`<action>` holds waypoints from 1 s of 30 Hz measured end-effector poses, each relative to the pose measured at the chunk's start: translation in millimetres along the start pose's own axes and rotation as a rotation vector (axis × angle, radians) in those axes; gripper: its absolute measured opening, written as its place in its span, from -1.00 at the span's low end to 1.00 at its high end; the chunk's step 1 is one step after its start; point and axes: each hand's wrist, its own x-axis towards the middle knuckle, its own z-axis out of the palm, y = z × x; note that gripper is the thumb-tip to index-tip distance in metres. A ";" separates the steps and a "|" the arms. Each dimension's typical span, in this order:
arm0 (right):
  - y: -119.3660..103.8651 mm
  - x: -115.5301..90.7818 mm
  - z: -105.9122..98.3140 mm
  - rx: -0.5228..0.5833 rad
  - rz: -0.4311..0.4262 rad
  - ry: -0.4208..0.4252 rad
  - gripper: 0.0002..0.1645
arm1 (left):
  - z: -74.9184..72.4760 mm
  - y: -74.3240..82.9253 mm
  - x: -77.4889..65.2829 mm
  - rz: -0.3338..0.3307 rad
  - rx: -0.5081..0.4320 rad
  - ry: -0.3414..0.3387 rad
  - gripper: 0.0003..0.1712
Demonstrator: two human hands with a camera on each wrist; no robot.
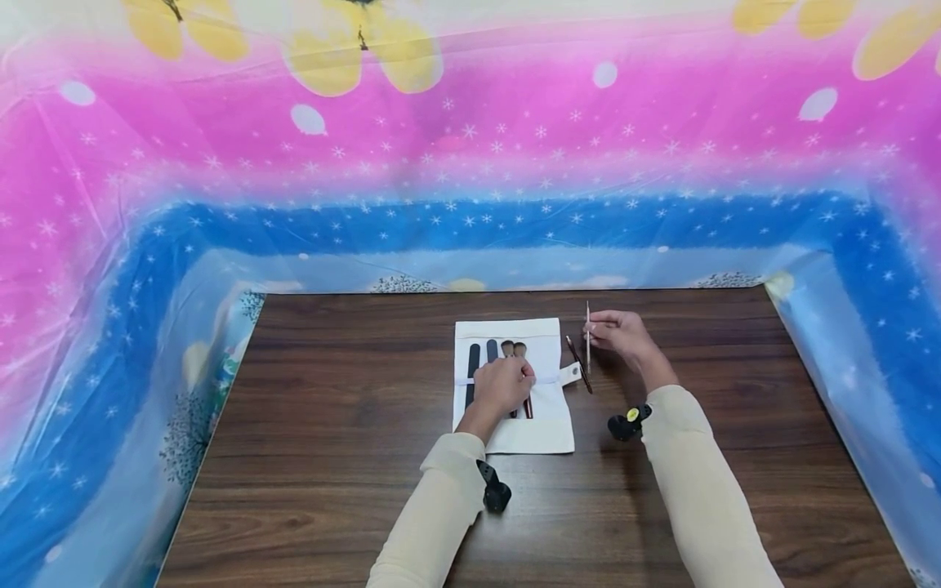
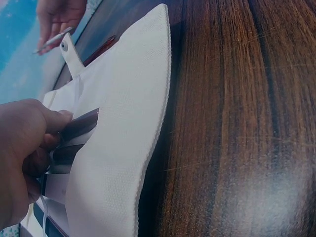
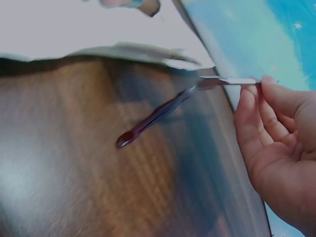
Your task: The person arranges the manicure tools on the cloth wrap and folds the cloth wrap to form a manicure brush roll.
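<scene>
A white fabric roll-up pouch [image 1: 532, 438] lies unfolded, with two fluffy-headed brushes [image 1: 520, 349] and two flat dark strips, a black one [image 1: 474, 357] and a grey one [image 1: 492, 351], upright in its pocket. Over the brushes, my left hand [image 1: 501, 385] has its fingers curled, and in the left wrist view thumb and fingers pinch a dark brush handle [image 2: 81, 123] above the pocket edge. To the right, my right hand [image 1: 621, 335] pinches a thin pale stick-like tool [image 3: 239, 81] between thumb and fingertips. Below it a slim dark-red tool [image 3: 153, 116] lies by the pouch.
The pouch's strap with a metal snap [image 1: 572, 374] sticks out to the right, beside the dark-red tool. Everything rests on a dark wood-grain table [image 1: 331, 490]. A pink and blue patterned cloth [image 1: 441, 220] hangs around its back and sides.
</scene>
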 end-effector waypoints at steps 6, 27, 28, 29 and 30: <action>-15.5 -0.7 5.6 0.082 -0.005 -0.086 -0.43 | -1.3 1.2 -0.7 -0.002 0.008 0.002 -0.82; 0.2 9.4 80.8 -0.062 0.043 0.128 -0.69 | 0.6 1.3 0.7 -0.019 0.013 -0.013 -0.86; 0.8 9.3 80.7 -0.065 0.051 0.127 -0.69 | 0.7 1.3 0.8 -0.020 0.011 -0.018 -0.86; 1.2 9.1 80.6 -0.067 0.060 0.123 -0.69 | 0.7 1.4 0.8 -0.021 0.009 -0.021 -0.86; 1.4 8.8 80.3 -0.068 0.067 0.116 -0.69 | 0.8 1.3 1.1 -0.019 0.012 -0.020 -0.86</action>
